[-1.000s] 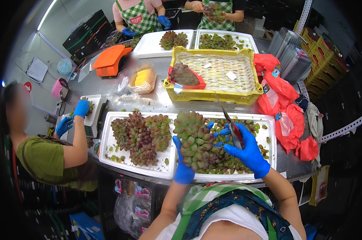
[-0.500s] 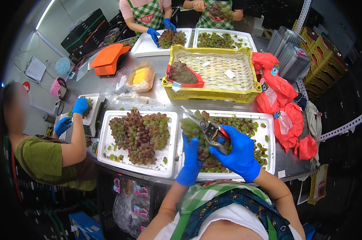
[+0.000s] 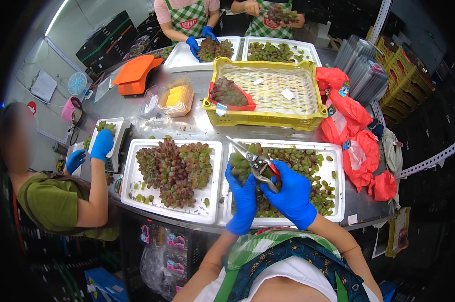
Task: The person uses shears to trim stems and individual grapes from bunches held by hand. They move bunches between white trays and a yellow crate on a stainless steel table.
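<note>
My right hand (image 3: pixel 294 195), in a blue glove, is closed round a pair of pruning shears (image 3: pixel 257 163) with red-lined handles, the blades pointing up and left. My gloved left hand (image 3: pixel 243 199) holds a bunch of green grapes (image 3: pixel 242 163) just left of the shears; the palm hides part of it. Both hands are over a white tray (image 3: pixel 341 186) strewn with loose green grapes (image 3: pixel 315 176). To its left, a second white tray (image 3: pixel 215 211) carries large reddish-green bunches of grapes (image 3: pixel 174 171).
A yellow crate (image 3: pixel 267 121) with a padded liner and one wrapped bunch stands beyond my trays. Red bags (image 3: pixel 355 116) lie at right. A person at left reaches over a scale (image 3: pixel 111 161). Two people across the metal table handle grapes at other trays (image 3: pixel 182 60).
My left hand has shifted up round the grape bunch, which sits a little lower. The shears' blades have dipped slightly. The person at left has moved their hands at the scale.
</note>
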`<state>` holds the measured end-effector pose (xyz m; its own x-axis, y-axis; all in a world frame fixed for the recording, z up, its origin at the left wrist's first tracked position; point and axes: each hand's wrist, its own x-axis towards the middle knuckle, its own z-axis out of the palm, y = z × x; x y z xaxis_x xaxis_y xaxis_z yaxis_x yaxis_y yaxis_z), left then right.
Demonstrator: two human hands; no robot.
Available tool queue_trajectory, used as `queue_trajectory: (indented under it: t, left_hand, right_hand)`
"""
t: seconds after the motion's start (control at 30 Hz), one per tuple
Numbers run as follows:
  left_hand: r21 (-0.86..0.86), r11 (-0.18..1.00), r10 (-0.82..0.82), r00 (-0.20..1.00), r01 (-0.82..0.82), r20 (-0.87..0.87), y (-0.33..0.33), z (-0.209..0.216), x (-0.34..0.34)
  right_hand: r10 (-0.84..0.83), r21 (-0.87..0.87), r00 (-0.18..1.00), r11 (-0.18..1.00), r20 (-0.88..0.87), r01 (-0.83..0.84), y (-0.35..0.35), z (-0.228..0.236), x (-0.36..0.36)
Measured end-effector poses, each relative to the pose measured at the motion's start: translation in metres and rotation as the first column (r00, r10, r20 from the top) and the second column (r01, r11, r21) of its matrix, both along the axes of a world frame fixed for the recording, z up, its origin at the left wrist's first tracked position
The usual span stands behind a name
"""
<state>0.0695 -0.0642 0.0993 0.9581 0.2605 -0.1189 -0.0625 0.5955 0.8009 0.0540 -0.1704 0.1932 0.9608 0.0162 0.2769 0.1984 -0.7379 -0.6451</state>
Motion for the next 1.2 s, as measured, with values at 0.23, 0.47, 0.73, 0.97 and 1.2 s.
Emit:
queue_trajectory:
  t: [0.23,0.47,0.73,0.97,1.2]
  left_hand:
    - [0.094,0.994,0.058,0.998,-0.054,-0.039,-0.007,-0.014,0.001]
    - [-0.146,0.986,-0.097,0.989,0.08,-0.113,-0.005,-0.025,0.001]
    - [0.05,0.997,0.061,0.998,-0.062,0.025,-0.013,-0.011,-0.004]
    - [-0.075,0.997,0.032,0.997,-0.037,-0.065,-0.013,-0.031,0.0]
    - [-0.007,0.999,-0.048,0.995,0.048,-0.088,-0.005,-0.029,0.002]
  right_hand:
    - [0.089,-0.046,0.993,0.995,0.08,-0.085,0.002,-0.003,0.001]
    - [0.141,-0.145,0.987,0.981,0.076,-0.129,0.001,0.005,-0.004]
    - [0.11,0.083,0.992,0.99,0.055,-0.114,-0.007,0.011,-0.002]
    - [0.153,-0.041,0.978,0.988,0.14,-0.149,0.001,-0.001,-0.005]
    - [0.22,0.316,0.965,0.934,-0.145,-0.166,-0.01,0.016,-0.006]
